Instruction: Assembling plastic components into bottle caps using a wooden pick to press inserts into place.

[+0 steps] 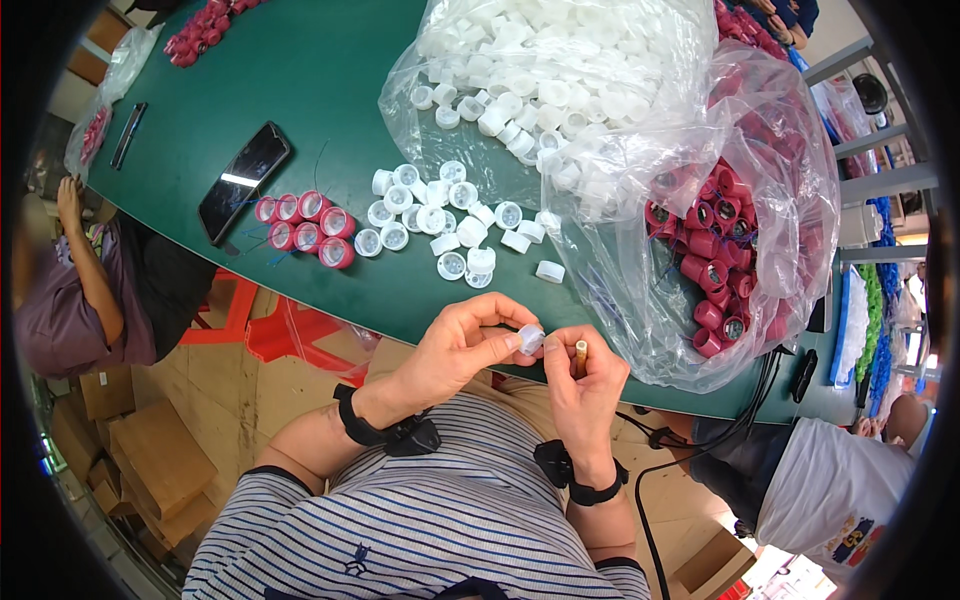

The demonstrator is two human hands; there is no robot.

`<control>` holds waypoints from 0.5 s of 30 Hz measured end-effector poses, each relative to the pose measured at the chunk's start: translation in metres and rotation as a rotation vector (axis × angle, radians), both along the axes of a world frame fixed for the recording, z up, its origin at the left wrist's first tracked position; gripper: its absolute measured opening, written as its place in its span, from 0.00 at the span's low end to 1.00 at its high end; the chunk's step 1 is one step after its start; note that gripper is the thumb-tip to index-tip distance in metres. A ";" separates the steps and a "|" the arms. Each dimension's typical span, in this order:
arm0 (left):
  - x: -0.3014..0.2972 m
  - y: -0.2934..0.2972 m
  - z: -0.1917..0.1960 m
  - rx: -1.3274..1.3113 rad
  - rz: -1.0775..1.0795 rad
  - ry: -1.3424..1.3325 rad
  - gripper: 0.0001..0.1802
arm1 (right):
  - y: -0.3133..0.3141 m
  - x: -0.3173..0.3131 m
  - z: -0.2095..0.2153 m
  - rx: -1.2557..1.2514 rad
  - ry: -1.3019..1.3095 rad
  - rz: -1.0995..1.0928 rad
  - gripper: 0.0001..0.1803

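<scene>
Fingers of the left hand (pixel 462 345) pinch a white cap (pixel 531 340) at the worktop's (pixel 340 110) near edge, seemingly steadying it; the right hand (pixel 588 385) curls around a brass-coloured stick (pixel 581 353), perhaps touching the cap. Loose caps (pixel 431 219) lie within reach.

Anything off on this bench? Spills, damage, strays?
Mildly: one stray cap sits slightly apart from the loose white caps, towards the green table's near edge; a black phone lies beside the red cups, among parts. No damage shows on the held cap.
</scene>
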State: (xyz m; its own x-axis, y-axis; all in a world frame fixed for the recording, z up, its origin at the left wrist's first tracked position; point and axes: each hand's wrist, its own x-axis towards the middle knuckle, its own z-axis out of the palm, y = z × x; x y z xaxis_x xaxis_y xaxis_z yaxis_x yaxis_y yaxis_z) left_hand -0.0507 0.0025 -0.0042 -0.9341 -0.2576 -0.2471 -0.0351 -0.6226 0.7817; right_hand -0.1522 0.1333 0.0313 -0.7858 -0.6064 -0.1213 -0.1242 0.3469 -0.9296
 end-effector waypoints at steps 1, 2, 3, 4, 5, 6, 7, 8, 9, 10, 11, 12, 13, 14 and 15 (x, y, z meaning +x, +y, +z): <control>0.000 0.000 0.001 0.014 0.005 -0.010 0.11 | 0.001 0.000 -0.001 -0.008 -0.018 -0.002 0.03; 0.000 0.000 0.001 0.029 0.009 -0.020 0.11 | 0.002 -0.001 -0.002 -0.009 -0.017 -0.003 0.03; 0.000 0.000 0.001 0.028 0.009 -0.019 0.11 | 0.003 -0.002 -0.002 0.013 0.026 0.012 0.03; 0.000 -0.001 0.000 0.029 0.009 -0.012 0.11 | 0.003 -0.003 -0.002 0.034 0.069 0.026 0.03; 0.000 -0.001 0.000 0.031 0.009 -0.005 0.11 | 0.003 -0.003 -0.002 0.034 0.069 0.026 0.03; 0.000 -0.001 0.000 0.030 0.009 -0.004 0.11 | 0.003 -0.003 -0.002 0.039 0.074 0.025 0.04; 0.000 -0.001 0.000 0.030 0.008 -0.006 0.11 | 0.003 -0.003 -0.002 0.044 0.078 0.024 0.04; -0.001 -0.002 0.000 0.031 0.007 -0.007 0.11 | 0.002 -0.003 -0.002 0.044 0.079 0.024 0.04; -0.001 -0.001 -0.001 0.030 0.007 -0.006 0.11 | 0.002 -0.003 -0.002 0.042 0.080 0.021 0.04; 0.000 -0.001 -0.002 0.021 0.012 -0.001 0.11 | 0.001 -0.003 -0.002 0.041 0.080 0.019 0.04; 0.000 -0.001 -0.002 0.011 0.018 0.005 0.11 | 0.001 -0.003 -0.002 0.040 0.081 0.019 0.04; 0.000 -0.001 -0.001 0.010 0.018 0.007 0.11 | 0.002 -0.003 -0.003 0.043 0.073 0.012 0.04; 0.000 0.000 0.001 -0.031 0.025 -0.003 0.10 | 0.002 -0.003 -0.003 0.047 0.066 0.006 0.05; -0.001 0.000 0.003 -0.071 0.032 -0.012 0.10 | 0.003 -0.004 -0.005 0.045 0.068 0.006 0.05; 0.000 0.001 0.004 -0.073 0.034 -0.010 0.10 | 0.005 -0.004 -0.008 0.034 0.035 -0.001 0.05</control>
